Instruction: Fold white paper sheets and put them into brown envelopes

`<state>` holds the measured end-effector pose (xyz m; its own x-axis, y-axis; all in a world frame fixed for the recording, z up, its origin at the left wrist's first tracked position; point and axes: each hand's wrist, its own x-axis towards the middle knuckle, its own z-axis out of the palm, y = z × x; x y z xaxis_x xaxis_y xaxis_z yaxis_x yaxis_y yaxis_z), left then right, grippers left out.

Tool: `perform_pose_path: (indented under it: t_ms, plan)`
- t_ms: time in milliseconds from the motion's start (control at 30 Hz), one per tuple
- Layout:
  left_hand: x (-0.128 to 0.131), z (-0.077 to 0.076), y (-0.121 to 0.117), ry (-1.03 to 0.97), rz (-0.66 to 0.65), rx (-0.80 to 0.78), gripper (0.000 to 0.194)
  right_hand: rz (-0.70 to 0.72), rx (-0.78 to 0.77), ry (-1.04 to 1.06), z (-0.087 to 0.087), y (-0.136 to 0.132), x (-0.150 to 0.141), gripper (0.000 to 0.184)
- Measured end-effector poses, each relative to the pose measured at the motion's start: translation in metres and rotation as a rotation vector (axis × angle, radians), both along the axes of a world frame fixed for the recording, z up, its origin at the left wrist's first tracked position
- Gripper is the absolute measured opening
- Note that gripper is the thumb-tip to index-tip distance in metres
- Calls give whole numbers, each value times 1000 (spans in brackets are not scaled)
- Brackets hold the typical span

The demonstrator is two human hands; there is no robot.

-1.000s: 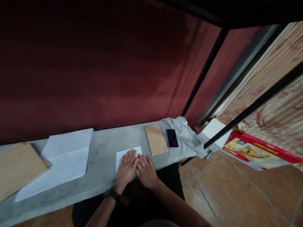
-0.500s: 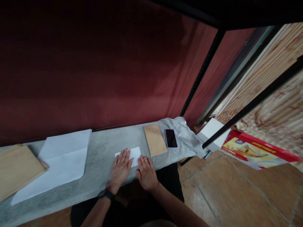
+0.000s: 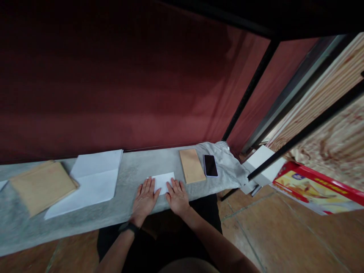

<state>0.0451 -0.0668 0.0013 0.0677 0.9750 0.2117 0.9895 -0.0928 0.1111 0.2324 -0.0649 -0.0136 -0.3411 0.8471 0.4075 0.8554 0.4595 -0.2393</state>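
Observation:
A small folded sheet of white paper (image 3: pixel 163 181) lies flat on the grey cloth near the front edge. Over its left side rests my left hand (image 3: pixel 145 198), open with fingers stretched out and a dark band on the wrist. My right hand (image 3: pixel 178 196) is also open, its fingertips lying on the paper's right side. Neither hand grips anything. Just right of the paper is a flat tan envelope (image 3: pixel 192 165), and past it a dark-screened phone (image 3: pixel 210 165).
Large white sheets (image 3: pixel 95 178) lie to the left, partly under a stack of brown envelopes (image 3: pixel 44 184). A grey cloth (image 3: pixel 133 163) covers the narrow table. Black metal bars (image 3: pixel 250 91) rise on the right, near a red and yellow box (image 3: pixel 315 187) and a white box (image 3: pixel 265 163).
The view has turned a little left, so more of the brown envelopes shows. Both hands stay flat on the paper, with the left fingers slightly nearer its left edge.

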Motion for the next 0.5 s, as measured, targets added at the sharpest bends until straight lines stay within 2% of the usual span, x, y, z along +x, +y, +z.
perform_pose_path:
  t_ms: [100,233,400,500]
  plan:
    - [-3,1,-4,-5,-26,6,64,-7,9,-16,-6,0,-2,51]
    - [-8,6,-8,7,-148,-68,54,-2,0,-27,-9,0,-1,52]
    - [2,24,-5,92,-218,-180,44,-4,-74,-35,0,2,-1,51]
    - [12,32,-4,199,-267,-224,48,1,-123,-42,9,4,-2,51]
